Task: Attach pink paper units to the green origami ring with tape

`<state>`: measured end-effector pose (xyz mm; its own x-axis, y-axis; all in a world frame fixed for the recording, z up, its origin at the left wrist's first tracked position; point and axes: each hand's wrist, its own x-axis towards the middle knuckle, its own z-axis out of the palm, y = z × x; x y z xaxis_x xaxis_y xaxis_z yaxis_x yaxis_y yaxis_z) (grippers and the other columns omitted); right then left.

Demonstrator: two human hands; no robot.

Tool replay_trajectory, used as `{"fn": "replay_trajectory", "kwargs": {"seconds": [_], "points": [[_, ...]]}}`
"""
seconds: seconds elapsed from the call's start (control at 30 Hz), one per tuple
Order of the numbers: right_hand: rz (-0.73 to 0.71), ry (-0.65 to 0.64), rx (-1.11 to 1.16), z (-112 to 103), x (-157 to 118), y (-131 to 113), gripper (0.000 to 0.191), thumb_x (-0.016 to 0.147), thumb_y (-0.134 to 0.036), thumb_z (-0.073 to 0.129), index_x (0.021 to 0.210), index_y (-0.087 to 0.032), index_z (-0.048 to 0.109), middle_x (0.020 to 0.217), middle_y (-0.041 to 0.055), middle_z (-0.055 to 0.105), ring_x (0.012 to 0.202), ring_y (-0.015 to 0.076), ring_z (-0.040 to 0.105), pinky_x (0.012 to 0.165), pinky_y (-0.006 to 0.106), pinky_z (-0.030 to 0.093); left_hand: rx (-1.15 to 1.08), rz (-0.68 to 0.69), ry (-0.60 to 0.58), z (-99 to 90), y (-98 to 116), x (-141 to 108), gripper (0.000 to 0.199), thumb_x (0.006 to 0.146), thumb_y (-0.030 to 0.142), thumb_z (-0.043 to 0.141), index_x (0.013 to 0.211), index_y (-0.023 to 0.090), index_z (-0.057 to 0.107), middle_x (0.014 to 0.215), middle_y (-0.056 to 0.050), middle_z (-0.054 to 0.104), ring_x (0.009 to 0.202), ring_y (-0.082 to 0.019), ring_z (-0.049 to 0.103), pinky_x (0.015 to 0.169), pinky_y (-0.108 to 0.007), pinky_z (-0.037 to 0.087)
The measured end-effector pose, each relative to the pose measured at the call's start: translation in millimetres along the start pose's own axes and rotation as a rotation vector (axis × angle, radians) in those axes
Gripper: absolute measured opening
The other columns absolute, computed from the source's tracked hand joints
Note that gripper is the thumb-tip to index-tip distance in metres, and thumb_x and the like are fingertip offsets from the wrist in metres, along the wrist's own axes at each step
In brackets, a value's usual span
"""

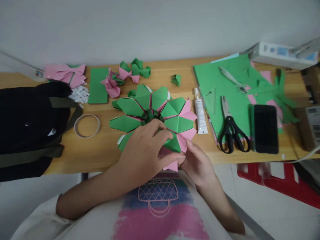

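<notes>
A ring-shaped paper flower [130,107] with folded green petals lies near the front edge of the wooden table, and pink pieces stick out on its right side. My left hand [147,148] reaches over its lower part, fingers bent around a green petal and a pink piece. At the lower right, my right hand [197,161] pinches the pink paper edge between thumb and fingers. Parts of the lower petals are hidden under my left hand. A white glue tube [200,115] lies just right of the flower.
Black scissors [231,130] and a phone [265,128] lie on green sheets [212,76] at right. A tape roll [87,126] and black bag [30,126] are at left. Folded pieces [111,85] lie behind the flower; a power strip [275,53] stands at the back right.
</notes>
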<state>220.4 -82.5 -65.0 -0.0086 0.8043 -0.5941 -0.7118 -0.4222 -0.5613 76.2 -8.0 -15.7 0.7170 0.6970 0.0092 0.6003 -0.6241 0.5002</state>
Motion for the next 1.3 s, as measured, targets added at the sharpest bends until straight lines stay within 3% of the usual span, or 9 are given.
{"fn": "replay_trajectory", "kwargs": {"seconds": [0.17,0.3,0.47,0.63,0.77,0.87,1.0,1.17,1.3], "points": [[-0.243,0.199,-0.075,8,-14,12,0.028,0.072,-0.050,0.075,0.086,-0.026,0.070,0.072,0.0004,0.066,0.061,0.0144,0.054,0.059,0.026,0.046,0.026,0.113,-0.044,2.5,1,-4,0.042,0.088,0.051,0.061,0.112,0.015,0.062,0.111,-0.011,0.064,0.100,-0.026,0.062,0.083,-0.041,0.052],[-0.429,0.360,-0.106,15,-19,16,0.027,0.067,-0.048,0.079,0.075,-0.024,0.070,0.071,-0.0009,0.065,0.067,0.0140,0.055,0.064,0.025,0.047,0.093,0.168,-0.053,1.7,9,-7,0.051,0.089,0.054,0.057,0.117,0.012,0.061,0.117,-0.015,0.065,0.102,-0.029,0.063,0.086,-0.043,0.053],[-0.477,0.416,-0.269,15,-19,14,0.029,0.071,-0.049,0.075,0.066,-0.021,0.067,0.061,-0.0032,0.056,0.057,0.0116,0.046,0.055,0.025,0.040,0.137,0.209,-0.116,6.1,16,-6,0.053,0.086,0.054,0.061,0.117,0.012,0.061,0.119,-0.016,0.064,0.107,-0.031,0.059,0.087,-0.046,0.051],[-0.524,0.488,-0.469,14,-13,0,0.042,0.061,-0.050,0.079,0.046,-0.018,0.056,0.045,-0.0060,0.041,0.048,0.0079,0.033,0.047,0.024,0.027,0.174,0.214,-0.077,13.8,20,-7,0.059,0.084,0.053,0.063,0.124,0.010,0.058,0.120,-0.017,0.062,0.109,-0.033,0.056,0.089,-0.048,0.049],[-0.551,0.526,-0.489,12,-3,-10,0.053,0.057,-0.051,0.079,0.036,-0.019,0.044,0.038,-0.0065,0.034,0.043,0.0064,0.029,0.043,0.024,0.022,0.113,0.276,-0.113,0.3,19,-18,0.048,0.085,0.048,0.064,0.116,0.011,0.064,0.124,-0.017,0.061,0.113,-0.033,0.055,0.093,-0.050,0.049],[-0.563,0.549,-0.479,10,3,-16,0.053,0.055,-0.049,0.080,0.035,-0.020,0.040,0.036,-0.0073,0.030,0.039,0.0059,0.026,0.039,0.024,0.019,-0.034,0.323,-0.088,-17.0,10,-29,0.035,0.088,0.045,0.061,0.109,0.017,0.068,0.121,-0.012,0.063,0.113,-0.030,0.056,0.094,-0.049,0.050],[-0.588,0.592,-0.454,8,10,-24,0.051,0.055,-0.047,0.078,0.037,-0.021,0.038,0.036,-0.0084,0.028,0.039,0.0056,0.023,0.038,0.023,0.017,-0.196,0.333,0.067,-31.9,-19,-38,0.021,0.093,0.033,0.055,0.107,0.023,0.068,0.117,-0.006,0.065,0.109,-0.023,0.060,0.092,-0.041,0.053],[-0.596,0.613,-0.448,6,18,-27,0.039,0.057,-0.047,0.079,0.045,-0.020,0.054,0.043,-0.0055,0.045,0.044,0.0087,0.035,0.044,0.025,0.029,-0.137,0.254,0.297,-36.9,-59,-40,0.016,0.093,0.025,0.052,0.099,0.023,0.067,0.105,-0.006,0.067,0.102,-0.023,0.063,0.087,-0.039,0.055],[-0.586,0.617,-0.485,3,19,-30,0.037,0.059,-0.046,0.080,0.047,-0.020,0.056,0.044,-0.0052,0.043,0.047,0.0095,0.035,0.046,0.026,0.028,-0.078,0.173,0.343,-36.2,-78,-35,0.015,0.093,0.025,0.053,0.103,0.025,0.063,0.107,-0.006,0.066,0.101,-0.022,0.064,0.087,-0.039,0.056]]}}
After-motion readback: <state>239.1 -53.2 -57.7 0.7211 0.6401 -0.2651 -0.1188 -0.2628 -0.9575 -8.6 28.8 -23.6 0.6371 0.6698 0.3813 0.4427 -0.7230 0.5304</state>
